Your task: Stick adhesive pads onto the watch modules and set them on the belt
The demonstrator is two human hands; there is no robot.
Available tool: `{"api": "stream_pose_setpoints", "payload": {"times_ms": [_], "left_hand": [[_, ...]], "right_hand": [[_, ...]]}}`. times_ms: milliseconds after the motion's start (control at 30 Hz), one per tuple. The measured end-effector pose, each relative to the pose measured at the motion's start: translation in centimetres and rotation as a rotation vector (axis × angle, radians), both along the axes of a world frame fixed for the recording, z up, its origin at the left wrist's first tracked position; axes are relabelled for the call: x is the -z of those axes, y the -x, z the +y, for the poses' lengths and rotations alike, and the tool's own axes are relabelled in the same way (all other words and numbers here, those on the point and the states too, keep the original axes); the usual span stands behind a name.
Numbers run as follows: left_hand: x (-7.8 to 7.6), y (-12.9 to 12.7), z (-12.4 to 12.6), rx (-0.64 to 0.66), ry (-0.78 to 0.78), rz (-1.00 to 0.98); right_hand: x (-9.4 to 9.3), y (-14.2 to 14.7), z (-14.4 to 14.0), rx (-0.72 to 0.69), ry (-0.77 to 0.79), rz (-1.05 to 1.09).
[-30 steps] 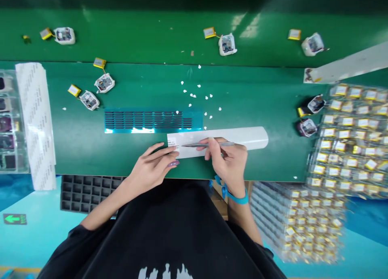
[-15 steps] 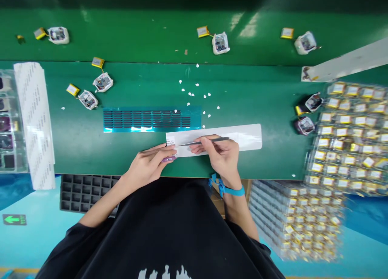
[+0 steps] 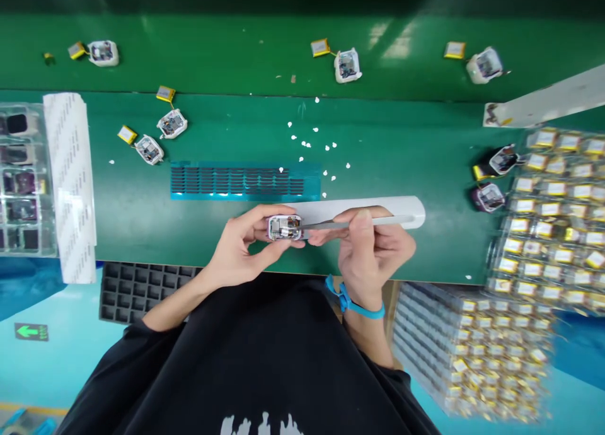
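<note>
Seen from above, the left hand (image 3: 241, 246) pinches a small white device (image 3: 285, 227) just above the green table (image 3: 401, 164). The right hand (image 3: 373, 246) grips tweezers (image 3: 350, 222), tips at the device: apparently placing a tiny part, calling for steady, precise alignment.

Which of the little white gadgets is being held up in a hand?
The small white device pinched in the left hand, with tweezers touching it. All the others lie flat on the green table.
</note>
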State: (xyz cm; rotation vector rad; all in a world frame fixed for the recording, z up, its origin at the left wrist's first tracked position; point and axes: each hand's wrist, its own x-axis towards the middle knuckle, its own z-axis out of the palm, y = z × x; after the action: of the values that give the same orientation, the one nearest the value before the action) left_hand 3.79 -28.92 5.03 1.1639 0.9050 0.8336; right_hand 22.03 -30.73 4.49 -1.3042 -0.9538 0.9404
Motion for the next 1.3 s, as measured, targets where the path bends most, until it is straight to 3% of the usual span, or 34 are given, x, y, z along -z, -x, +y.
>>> {"api": "stream_pose_setpoints", "payload": {"times_ms": [167,600,967,1300], "left_hand": [[-0.7,-0.5,0.3,0.054,-0.023,-0.033],[-1.3,-0.5,-0.1,0.041,-0.058,0.028],[-1.2,-0.6,-0.1,0.022,-0.076,0.055],[-0.5,-0.5,-0.4,-0.058,0.043,-0.049]], "right_hand": [[0.1,0.3,-0.2,-0.002,-0.021,-0.004],[-0.5,0.4,-0.5,0.012,0.012,-0.092],[-0.2,0.5,-0.5,0.001,-0.024,-0.016],[-0.3,0.8,-0.9,0.020,-0.085,-0.267]]}}
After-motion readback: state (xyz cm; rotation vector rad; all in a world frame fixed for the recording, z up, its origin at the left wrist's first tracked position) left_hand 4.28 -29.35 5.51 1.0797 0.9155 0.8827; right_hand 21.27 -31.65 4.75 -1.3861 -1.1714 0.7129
